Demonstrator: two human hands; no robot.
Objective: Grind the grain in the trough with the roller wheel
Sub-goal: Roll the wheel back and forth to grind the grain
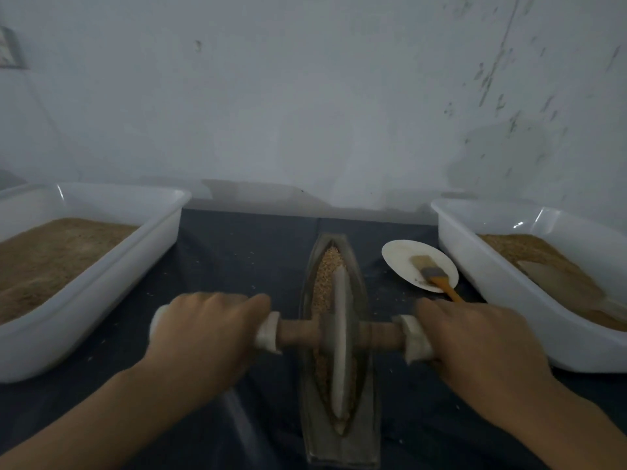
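A long boat-shaped metal trough (364, 300) lies lengthwise in front of me on a dark cloth. Tan grain (328, 266) fills its groove. The roller wheel (339, 334) stands upright in the groove near the middle, its wooden axle (298, 334) running left and right with white-wrapped ends. My left hand (203, 330) grips the left end of the axle. My right hand (481, 340) grips the right end. Both wrapped handles are mostly hidden under my fingers.
A white tub (101, 293) with brown ground grain stands at the left, and another white tub (502, 283) with grain and a scoop at the right. A white plate (400, 256) with a brush (437, 276) lies just right of the trough. A pale wall rises behind.
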